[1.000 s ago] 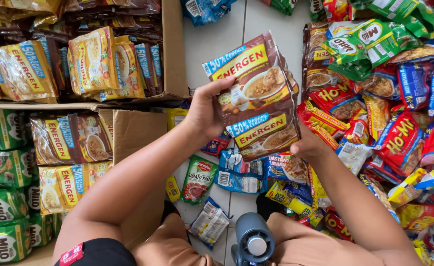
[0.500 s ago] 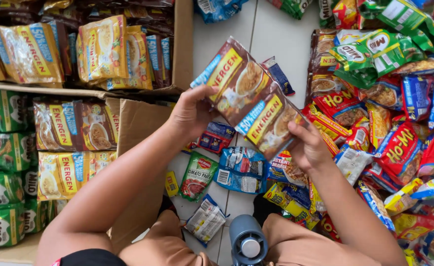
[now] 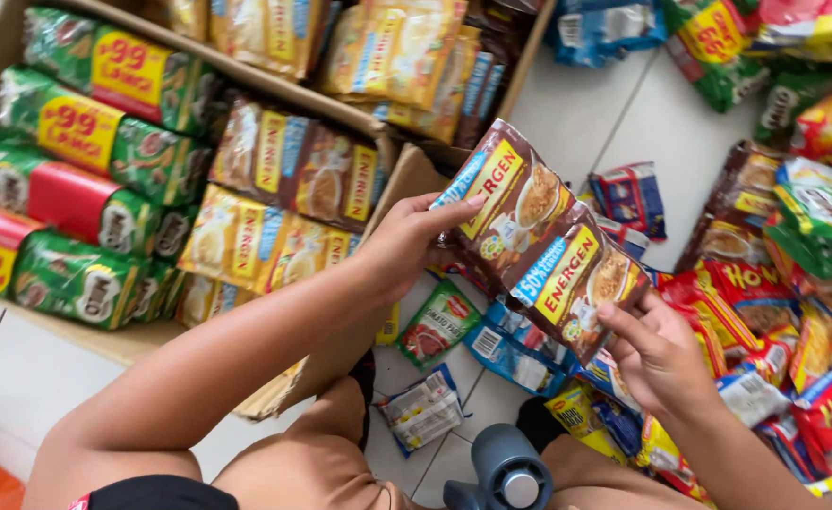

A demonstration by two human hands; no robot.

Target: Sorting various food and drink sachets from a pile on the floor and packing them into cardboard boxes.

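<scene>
Holding a strip of brown foil sachets with yellow and blue panels [image 3: 543, 236] between both hands, the person keeps it tilted above the white tiled floor [image 3: 614, 123], its top end toward eleven o'clock and its lower end toward five. The left hand [image 3: 406, 241] grasps the upper sachet at its nine o'clock edge, thumb stretched over the front of the pack. The right hand [image 3: 657, 354] clasps the lower sachet from the five o'clock side, fingers curled under its bottom corner.

At nine o'clock from the strip sits an open cardboard box [image 3: 406, 179] (its flap nearly touching the left wrist), packed with rows of matching brown and yellow sachets [image 3: 283, 203] and, farther toward nine, green drink-powder packs with red and yellow labels [image 3: 85, 208]. At three o'clock lies a loose heap of red, green and yellow snack sachets [image 3: 794, 283]. Below the strip, at six o'clock, small blue and green packets [image 3: 491, 345] lie scattered on the tiles, and a grey cylindrical device [image 3: 510, 477] shows between the person's knees.
</scene>
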